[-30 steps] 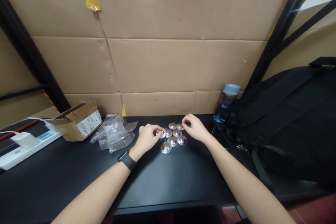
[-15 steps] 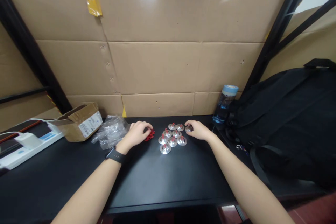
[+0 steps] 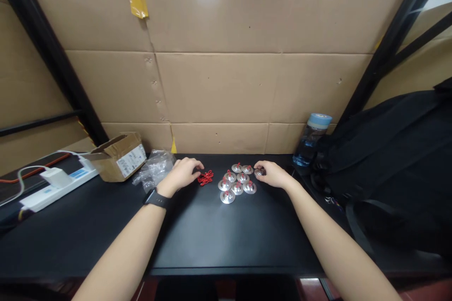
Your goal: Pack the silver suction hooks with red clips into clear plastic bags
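Observation:
Several small silver finger cymbals (image 3: 237, 188) with red loops on top are grouped on the black table, domes up. My right hand (image 3: 274, 175) is at the group's right end, its fingertips closed around one finger cymbal (image 3: 260, 172), which they partly cover. To the left of the cymbals lies a small tangle of red cords (image 3: 205, 178). My left hand (image 3: 182, 173), with a dark watch on its wrist, hovers just left of the cords. Its thumb and fingers are curved and apart, with nothing visible between them.
Clear plastic bags (image 3: 155, 169) lie behind my left hand, beside an opened cardboard box (image 3: 122, 157). A white power strip (image 3: 61, 188) with a plug is at far left. On the right stand a blue-lidded bottle (image 3: 312, 140) and a black backpack (image 3: 395, 160). Cardboard (image 3: 219, 89) walls the back.
My left hand has drawn back from the red cords, and more of them shows. My right hand stays at the same cymbal. The whole view has shifted slightly.

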`<move>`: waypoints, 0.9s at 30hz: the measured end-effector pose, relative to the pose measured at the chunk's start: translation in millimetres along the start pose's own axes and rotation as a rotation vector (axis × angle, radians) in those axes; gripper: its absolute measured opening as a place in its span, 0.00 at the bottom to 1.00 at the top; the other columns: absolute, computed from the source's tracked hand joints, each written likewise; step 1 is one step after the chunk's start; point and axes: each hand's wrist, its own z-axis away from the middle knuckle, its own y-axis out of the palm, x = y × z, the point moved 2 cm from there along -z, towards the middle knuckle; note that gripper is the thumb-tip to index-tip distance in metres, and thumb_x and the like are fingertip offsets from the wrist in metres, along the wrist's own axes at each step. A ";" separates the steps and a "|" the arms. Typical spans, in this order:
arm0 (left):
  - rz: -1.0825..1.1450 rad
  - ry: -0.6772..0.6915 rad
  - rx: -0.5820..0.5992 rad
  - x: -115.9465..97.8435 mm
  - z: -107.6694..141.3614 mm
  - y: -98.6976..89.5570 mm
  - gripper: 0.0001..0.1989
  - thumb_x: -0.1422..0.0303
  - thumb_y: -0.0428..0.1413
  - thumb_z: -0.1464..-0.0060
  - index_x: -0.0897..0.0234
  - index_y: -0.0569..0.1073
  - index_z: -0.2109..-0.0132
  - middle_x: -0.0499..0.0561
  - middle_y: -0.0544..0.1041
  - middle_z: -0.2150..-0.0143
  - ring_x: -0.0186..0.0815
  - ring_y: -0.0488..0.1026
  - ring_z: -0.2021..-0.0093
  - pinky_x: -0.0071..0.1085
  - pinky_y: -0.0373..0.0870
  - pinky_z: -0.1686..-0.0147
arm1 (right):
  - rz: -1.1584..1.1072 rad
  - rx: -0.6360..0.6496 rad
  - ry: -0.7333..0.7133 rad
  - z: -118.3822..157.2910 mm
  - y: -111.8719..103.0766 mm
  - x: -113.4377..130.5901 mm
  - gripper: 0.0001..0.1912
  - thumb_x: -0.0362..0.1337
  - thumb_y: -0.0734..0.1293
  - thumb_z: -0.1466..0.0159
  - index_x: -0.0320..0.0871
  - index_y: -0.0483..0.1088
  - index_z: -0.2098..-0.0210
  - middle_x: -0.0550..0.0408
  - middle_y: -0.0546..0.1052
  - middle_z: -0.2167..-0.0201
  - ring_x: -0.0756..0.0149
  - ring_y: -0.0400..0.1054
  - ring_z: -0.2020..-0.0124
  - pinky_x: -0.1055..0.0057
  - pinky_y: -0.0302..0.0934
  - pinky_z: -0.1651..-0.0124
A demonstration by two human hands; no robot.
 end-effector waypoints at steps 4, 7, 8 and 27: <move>-0.109 -0.125 -0.217 30.5 9.2 -33.7 0.14 0.67 0.56 0.44 0.56 0.78 0.51 0.54 0.81 0.49 0.49 0.75 0.47 0.42 0.66 0.45 | -0.021 0.006 -0.001 -1.3 1.4 -2.7 0.16 0.37 0.70 0.41 0.47 0.76 0.53 0.51 0.81 0.58 0.59 0.76 0.58 0.69 0.65 0.56; -0.026 -0.211 -0.137 60.6 19.9 -51.3 0.18 0.67 0.59 0.47 0.59 0.77 0.48 0.52 0.82 0.53 0.44 0.78 0.56 0.36 0.71 0.52 | -0.022 0.013 -0.002 -2.5 2.3 -3.5 0.16 0.36 0.70 0.42 0.46 0.77 0.53 0.50 0.82 0.59 0.59 0.75 0.59 0.69 0.65 0.56; -0.013 -0.211 -0.089 68.1 23.1 -53.6 0.18 0.65 0.60 0.48 0.59 0.77 0.48 0.52 0.82 0.52 0.44 0.78 0.54 0.35 0.71 0.52 | -0.020 0.016 -0.005 -2.8 2.4 -3.5 0.16 0.36 0.70 0.42 0.45 0.77 0.53 0.50 0.82 0.59 0.59 0.75 0.60 0.69 0.65 0.56; -0.151 -0.358 0.085 74.1 36.4 -50.4 0.08 0.60 0.66 0.58 0.53 0.83 0.67 0.52 0.77 0.43 0.60 0.64 0.41 0.51 0.60 0.45 | 0.013 0.027 -0.035 -0.8 0.9 3.0 0.15 0.36 0.70 0.41 0.45 0.77 0.54 0.50 0.81 0.59 0.60 0.75 0.59 0.70 0.65 0.56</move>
